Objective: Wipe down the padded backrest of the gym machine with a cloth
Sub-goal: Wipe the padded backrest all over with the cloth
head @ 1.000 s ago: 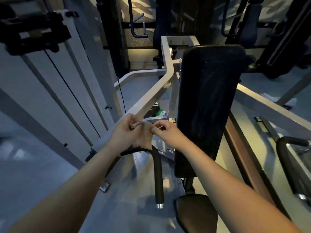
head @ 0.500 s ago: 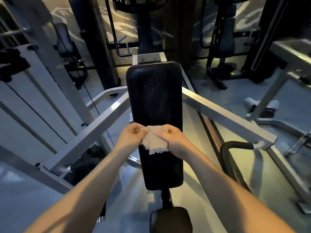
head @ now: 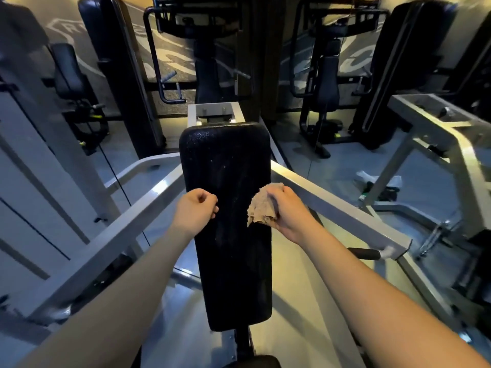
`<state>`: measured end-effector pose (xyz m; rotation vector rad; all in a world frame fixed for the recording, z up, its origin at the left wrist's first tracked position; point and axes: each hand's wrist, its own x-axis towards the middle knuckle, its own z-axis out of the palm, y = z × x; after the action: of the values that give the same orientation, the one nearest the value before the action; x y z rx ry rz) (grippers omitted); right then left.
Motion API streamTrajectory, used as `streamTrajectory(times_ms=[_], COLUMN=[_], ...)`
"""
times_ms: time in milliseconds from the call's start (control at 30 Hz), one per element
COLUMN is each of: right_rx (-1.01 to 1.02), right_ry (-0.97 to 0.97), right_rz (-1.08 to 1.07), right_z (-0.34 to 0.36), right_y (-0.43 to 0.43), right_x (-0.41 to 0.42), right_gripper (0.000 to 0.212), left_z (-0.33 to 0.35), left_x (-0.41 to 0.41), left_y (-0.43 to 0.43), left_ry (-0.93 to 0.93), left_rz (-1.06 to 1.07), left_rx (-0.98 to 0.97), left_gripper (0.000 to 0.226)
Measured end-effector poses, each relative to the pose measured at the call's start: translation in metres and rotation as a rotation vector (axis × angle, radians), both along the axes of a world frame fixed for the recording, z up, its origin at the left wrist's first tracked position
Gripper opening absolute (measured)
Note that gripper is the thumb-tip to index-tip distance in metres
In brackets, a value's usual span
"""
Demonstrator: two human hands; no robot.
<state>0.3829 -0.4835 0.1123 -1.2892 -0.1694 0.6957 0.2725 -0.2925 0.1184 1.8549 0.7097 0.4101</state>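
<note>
The black padded backrest (head: 228, 240) stands upright in the middle of the view, its surface dusty with pale streaks. My right hand (head: 288, 208) grips a crumpled beige cloth (head: 261, 205) at the backrest's right edge, about halfway up. My left hand (head: 196, 209) hovers at the backrest's left edge with its fingers curled and nothing in it. The two hands are level with each other, one on either side of the pad.
Grey metal arms of the machine (head: 340, 208) run diagonally on both sides of the backrest. A black handle grip (head: 365, 253) sticks out low on the right. The seat pad (head: 255, 362) shows at the bottom edge. Other gym machines (head: 324, 83) stand behind.
Both hands held the cloth together in front of the pad; now my left hand has let go and moved left, while my right hand carries the cloth to the right edge.
</note>
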Motion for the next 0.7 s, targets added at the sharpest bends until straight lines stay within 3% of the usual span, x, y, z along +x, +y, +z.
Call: streamTrajectory(times_ms=[167, 300, 433, 600, 700], right_rx=[-0.072, -0.184, -0.305, -0.321, -0.361], right_ry=[-0.190, -0.511, -0.842, -1.319, -1.509], right_rz=[-0.110, -0.184, -0.260, -0.102, 0.049], right_z=[0.002, 0.018, 0.040, 0.050, 0.028], right_y=[0.013, 0.019, 0.027, 0.048, 0.062], right_x=[0.042, 0.087, 0.132, 0.177, 0.190], right_gripper=[0.022, 0.011, 0.021, 0.033, 0.012], left_z=[0.006, 0.021, 0.046, 0.066, 0.067], left_x=[0.021, 0.041, 0.066, 0.101, 0.117], left_y=[0.004, 0.002, -0.002, 0.003, 0.013], left_ry=[0.049, 0.059, 0.079, 0.085, 0.128], left_rz=[-0.026, -0.032, 0.016, 0.098, 0.125], left_rx=[0.169, 0.348, 0.450, 0.591, 0.655], left_gripper=[0.020, 0.018, 0.012, 0.027, 0.041])
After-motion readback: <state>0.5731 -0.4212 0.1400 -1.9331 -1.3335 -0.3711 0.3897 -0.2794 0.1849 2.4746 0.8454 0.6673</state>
